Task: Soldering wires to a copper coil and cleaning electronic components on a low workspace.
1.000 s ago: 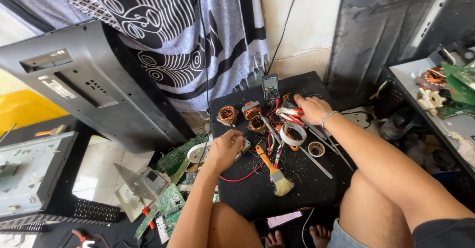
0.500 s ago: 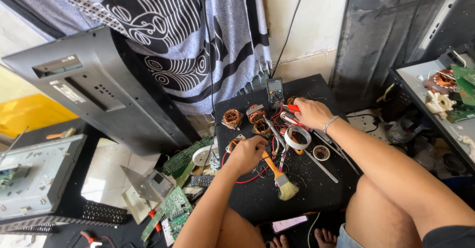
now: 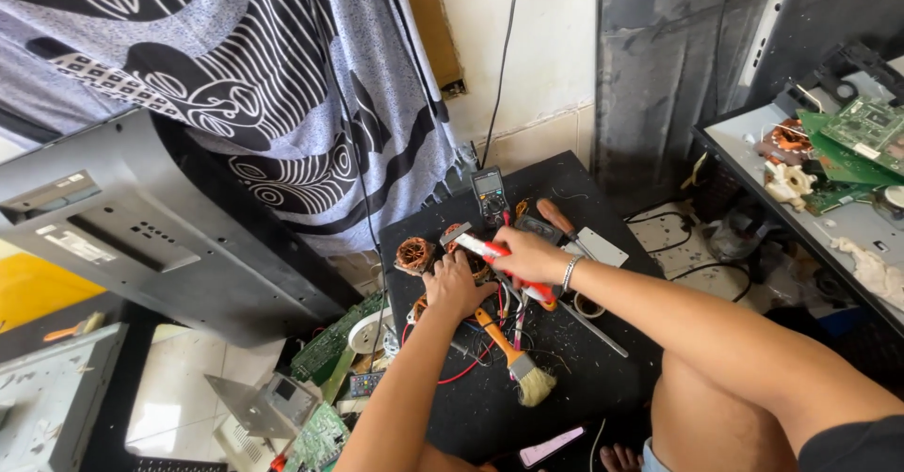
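My right hand (image 3: 532,256) is closed around a red and white hand tool (image 3: 471,244), whose tip points left over the clutter. My left hand (image 3: 457,288) lies palm down on parts beside a copper-wound coil (image 3: 414,256); what its curled fingers hold is hidden. Both hands hover over a black work board (image 3: 584,368) on the floor. A multimeter (image 3: 492,194) stands just behind the hands. An orange-handled brush (image 3: 513,354) lies in front of them among red wires.
A grey TV back panel (image 3: 141,237) leans at the left, and a dark panel (image 3: 678,77) at the wall to the right. A shelf (image 3: 838,218) on the right carries circuit boards. More boards (image 3: 330,345) lie on the floor. A pink phone (image 3: 551,446) sits near my knee.
My right hand has left the tape roll and now holds the red and white tool raised. My left hand moved from the board's left edge toward the coils. The view has come closer.
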